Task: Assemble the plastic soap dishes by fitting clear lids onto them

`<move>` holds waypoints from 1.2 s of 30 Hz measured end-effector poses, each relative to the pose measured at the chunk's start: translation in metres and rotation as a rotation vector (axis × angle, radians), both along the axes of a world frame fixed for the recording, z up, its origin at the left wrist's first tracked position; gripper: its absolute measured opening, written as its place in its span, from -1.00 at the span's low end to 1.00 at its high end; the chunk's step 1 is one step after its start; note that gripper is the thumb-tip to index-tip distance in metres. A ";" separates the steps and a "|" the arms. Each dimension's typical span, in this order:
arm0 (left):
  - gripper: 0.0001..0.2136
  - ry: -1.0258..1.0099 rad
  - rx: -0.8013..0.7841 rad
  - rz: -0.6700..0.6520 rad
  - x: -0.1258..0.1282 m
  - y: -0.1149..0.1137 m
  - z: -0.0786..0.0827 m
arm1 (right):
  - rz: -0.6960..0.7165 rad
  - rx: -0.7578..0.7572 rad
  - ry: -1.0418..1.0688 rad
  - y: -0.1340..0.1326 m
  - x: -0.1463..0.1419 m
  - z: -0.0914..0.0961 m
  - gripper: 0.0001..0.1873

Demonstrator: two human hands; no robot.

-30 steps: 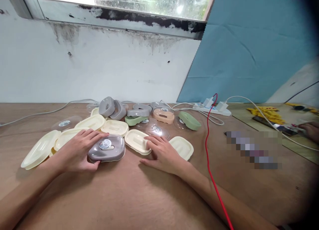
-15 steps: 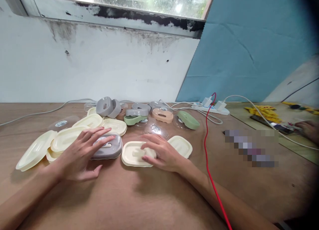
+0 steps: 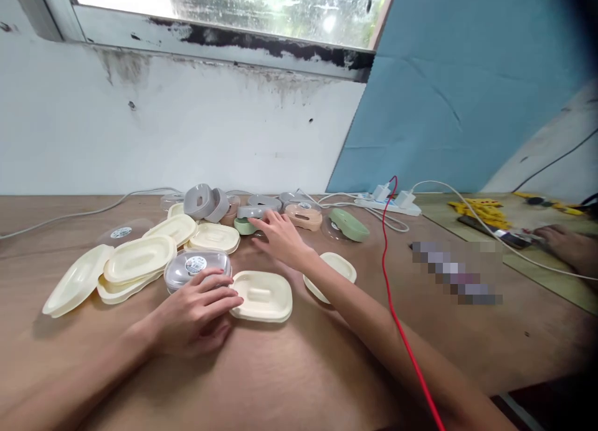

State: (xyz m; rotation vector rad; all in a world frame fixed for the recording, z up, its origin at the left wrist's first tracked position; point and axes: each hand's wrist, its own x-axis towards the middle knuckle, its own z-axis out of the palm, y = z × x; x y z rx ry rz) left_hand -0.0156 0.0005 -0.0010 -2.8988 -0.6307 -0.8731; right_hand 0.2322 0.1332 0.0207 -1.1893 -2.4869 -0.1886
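My left hand lies with fingers stretched out between a grey oval box under a clear lid and a cream tray-like piece. Its fingertips reach the cream piece's left edge. My right hand stretches to the back row, fingers apart, by a green oval piece and a grey ring-shaped piece. Whether its fingertips touch either one, I cannot tell. Beneath my right forearm another cream piece is partly covered.
More cream pieces overlap at left. Grey rings, a peach piece and a green piece stand along the back. A red cable crosses at right, near a power strip. Another person's hand shows far right.
My right hand has left the cream piece and moved forward to the back row. My left hand has shifted right and nearer me, off the grey box's top to the cream piece's edge.
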 end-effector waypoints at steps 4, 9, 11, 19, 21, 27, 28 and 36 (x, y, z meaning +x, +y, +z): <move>-0.84 -0.026 -0.011 -0.036 0.006 -0.004 -0.001 | -0.010 -0.018 0.074 0.019 -0.013 -0.005 -0.56; -0.90 -0.041 -0.042 -0.003 0.010 -0.002 -0.006 | -0.043 0.008 0.301 0.020 -0.004 -0.006 -0.63; -0.92 -0.043 -0.056 0.000 0.009 0.000 -0.008 | -0.040 0.005 0.456 0.012 0.004 0.001 -0.58; -0.91 -0.049 -0.072 0.011 0.009 0.006 -0.014 | 0.274 -0.549 1.198 -0.053 0.051 -0.001 -0.67; -0.91 -0.056 -0.075 0.010 0.009 0.006 -0.015 | 0.273 -0.582 1.169 -0.063 0.064 -0.013 -0.71; -0.89 -0.069 -0.063 -0.006 0.010 0.006 -0.015 | 0.270 -0.433 0.679 -0.071 0.077 -0.031 -0.74; -0.91 -0.068 -0.059 -0.003 0.011 0.006 -0.015 | 0.290 -0.430 0.603 -0.072 0.076 -0.030 -0.70; -0.91 -0.061 0.080 0.060 0.007 0.004 -0.014 | 0.412 -0.416 0.239 -0.085 0.074 -0.008 -0.12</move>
